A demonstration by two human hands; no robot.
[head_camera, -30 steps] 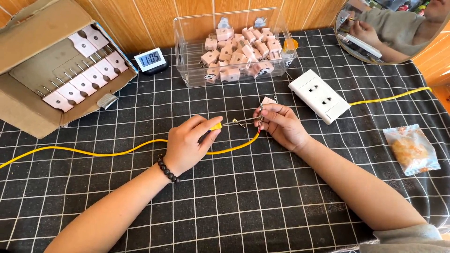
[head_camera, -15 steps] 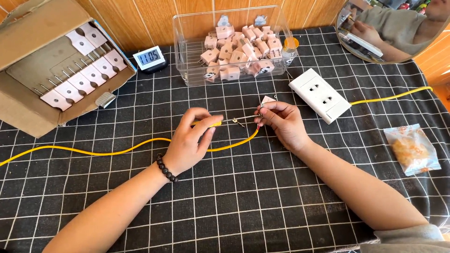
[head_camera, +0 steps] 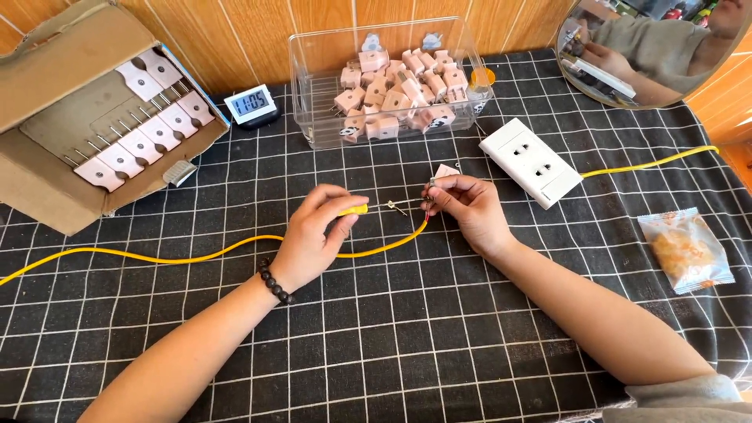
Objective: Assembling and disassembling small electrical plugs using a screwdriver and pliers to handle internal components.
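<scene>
My left hand (head_camera: 313,235) pinches a small yellow-handled screwdriver (head_camera: 354,208), its thin metal tip pointing right toward my right hand. My right hand (head_camera: 468,210) grips a small pink plug (head_camera: 445,172) together with the end of a yellow cable (head_camera: 196,256). The cable curves from under my right fingers along the black gridded tablecloth and runs off to the left edge. A bead bracelet (head_camera: 276,283) circles my left wrist. The two hands are a short gap apart, joined only by the screwdriver shaft.
A clear plastic bin (head_camera: 313,110) of several pink plugs stands at the back. A cardboard box (head_camera: 47,180) with rows of plug parts sits back left, a small digital clock (head_camera: 251,104) beside it. A white socket strip (head_camera: 530,162) with a yellow lead and a snack packet (head_camera: 686,249) lie right. A round mirror (head_camera: 650,47) leans back right.
Both hands stay nearly in place; the fingers of my left hand shift slightly on the screwdriver handle.
</scene>
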